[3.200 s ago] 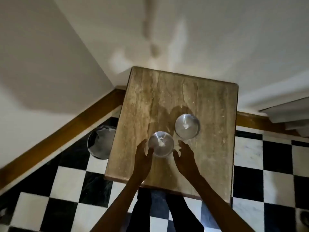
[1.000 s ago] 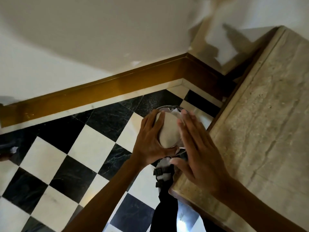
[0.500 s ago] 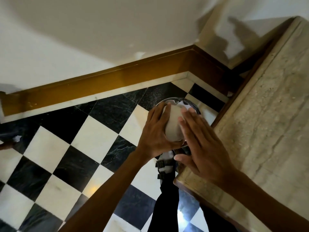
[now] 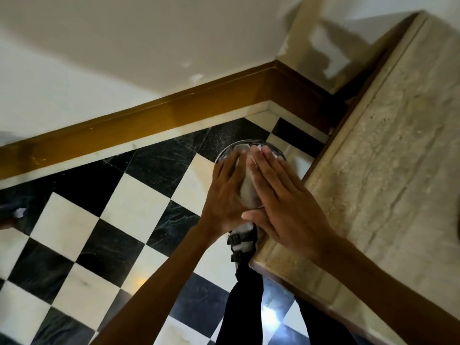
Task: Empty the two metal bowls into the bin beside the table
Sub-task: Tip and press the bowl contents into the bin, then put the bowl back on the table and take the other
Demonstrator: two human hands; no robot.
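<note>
- step in hand: i hold one metal bowl [image 4: 246,189] upended between both palms over the bin [image 4: 225,151], which sits on the checkered floor [image 4: 139,207] just beside the table [image 4: 388,170]. this looks like the tipping of one bowl, with the task about half along at best.
- my left hand [image 4: 224,192] wraps the bowl's left side, fingers curled round its curve; my right hand [image 4: 281,195] presses flat against its right side, fingers straight and together. both are closed on the bowl, neither spread wide.
- the bowl shows its pale outer shell to me, mouth turned down and away toward the bin's opening.
- next move, as i judge it: keep the mouth inside the bin's rim until it is empty, then turn the bowl upright, set it back on the table and fetch the other. a slack grip on smooth metal could let it slip.
- hidden: the bowl's inside faces away, so i cannot tell whether anything has fallen out. my hands cover most of the bin; only its far rim and some pale scraps within show.
- the second bowl is out of frame; the table is cut off at the right edge, and my sandalled foot [image 4: 242,241] peeks out below my hands.
</note>
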